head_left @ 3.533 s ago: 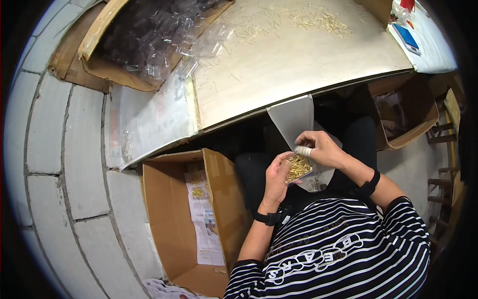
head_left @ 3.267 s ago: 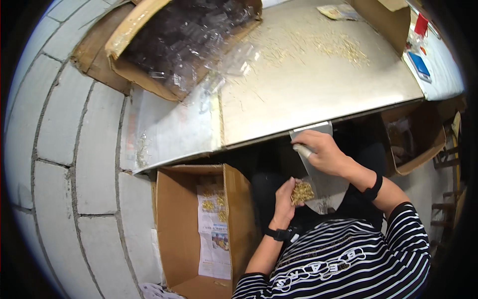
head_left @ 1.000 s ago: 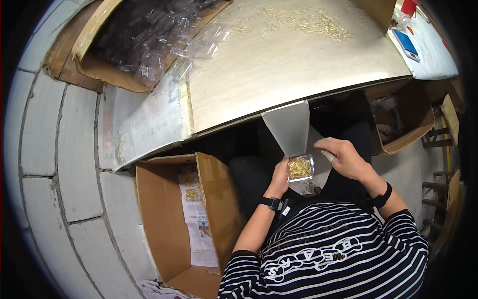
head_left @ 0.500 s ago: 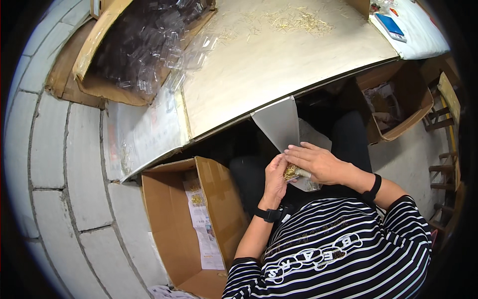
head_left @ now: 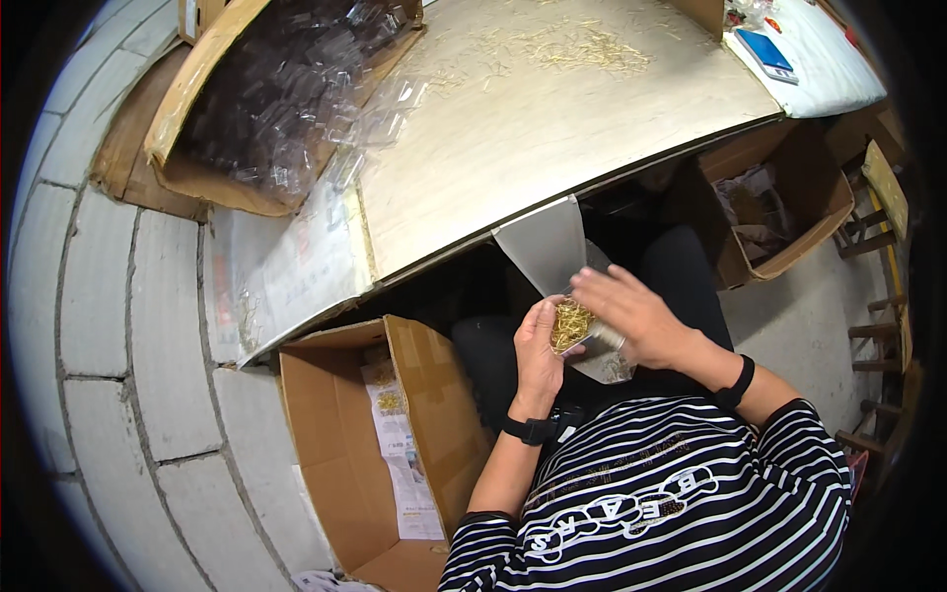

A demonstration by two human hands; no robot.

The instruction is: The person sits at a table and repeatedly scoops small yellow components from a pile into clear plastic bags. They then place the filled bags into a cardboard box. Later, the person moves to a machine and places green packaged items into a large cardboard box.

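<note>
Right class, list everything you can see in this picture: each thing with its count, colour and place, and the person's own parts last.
Small box of pins: one, clear with gold pins, between both hands.
Metal chute: one, grey, below the table edge.
Table: one, pale metal, upper middle.
Loose pins: scattered, gold, on the table.
Box of clear packs: one, brown, upper left.
Open carton: one, brown, on the floor at left.
Second carton: one, brown, right.
Left hand: holds the small box.
Right hand: over the small box.

floor [head_left: 128, 326]: pale tiles | table [head_left: 552, 128]: metal-topped | stool [head_left: 883, 257]: wooden, right | light: even
</note>
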